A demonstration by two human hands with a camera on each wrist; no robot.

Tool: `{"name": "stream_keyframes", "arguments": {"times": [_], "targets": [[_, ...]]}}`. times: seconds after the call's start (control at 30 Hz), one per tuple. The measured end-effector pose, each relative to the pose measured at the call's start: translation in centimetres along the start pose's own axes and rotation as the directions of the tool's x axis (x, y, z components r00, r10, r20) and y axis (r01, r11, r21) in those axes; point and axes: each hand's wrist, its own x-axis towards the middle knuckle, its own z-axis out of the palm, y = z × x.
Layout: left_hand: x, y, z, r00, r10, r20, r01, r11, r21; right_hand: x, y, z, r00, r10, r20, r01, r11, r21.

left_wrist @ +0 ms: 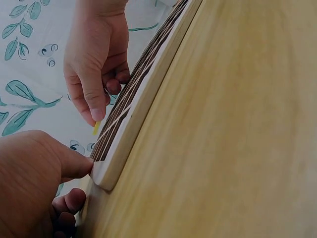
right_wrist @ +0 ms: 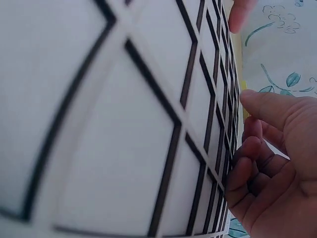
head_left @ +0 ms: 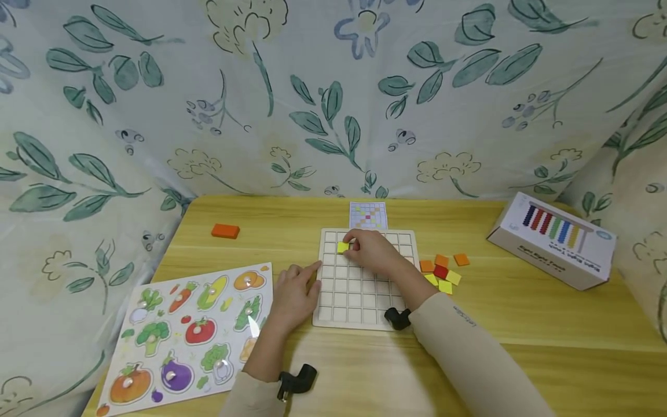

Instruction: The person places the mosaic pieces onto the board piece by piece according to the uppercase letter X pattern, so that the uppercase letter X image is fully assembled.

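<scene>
A pale wooden grid board (head_left: 340,301) lies on the table, its squares marked off by raised strips. Between thumb and fingers my right hand (head_left: 373,251) pinches a yellow square tile (head_left: 342,248) over the upper left of the board; in the left wrist view the tile (left_wrist: 96,128) stands on edge in those fingertips. My left hand (head_left: 294,295) touches the board's left edge with extended fingers, and the left wrist view has its thumb against the board's corner. Behind the board lies a small pattern card (head_left: 367,215) with coloured squares.
Several loose orange, red and yellow tiles (head_left: 440,271) lie right of the board. A vegetable puzzle board (head_left: 179,353) is at the left, with an orange block (head_left: 226,231) behind it. A white box (head_left: 552,243) stands back right. Floral cloth (head_left: 333,116) hangs around the table.
</scene>
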Motion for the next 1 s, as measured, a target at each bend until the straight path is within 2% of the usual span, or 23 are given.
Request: {"name": "stream_keyframes", "arguments": {"times": [0.3, 0.67, 1.0], "targets": [[-0.1, -0.2, 0.0, 1.0, 0.0, -0.008, 0.0, 1.0, -0.007, 0.8, -0.3, 0.6, 1.0, 0.019, -0.004, -0.019, 0.999, -0.028], [-0.1, -0.2, 0.0, 1.0, 0.004, -0.008, -0.004, 1.0, 0.001, 0.6, -0.3, 0.7, 0.999, 0.033, -0.016, -0.033, 0.999, -0.043], [-0.1, -0.1, 0.2, 1.0, 0.007, -0.011, -0.007, 1.0, 0.002, -0.9, -0.4, 0.6, 0.997, 0.044, -0.069, -0.042, 0.998, 0.042]]}}
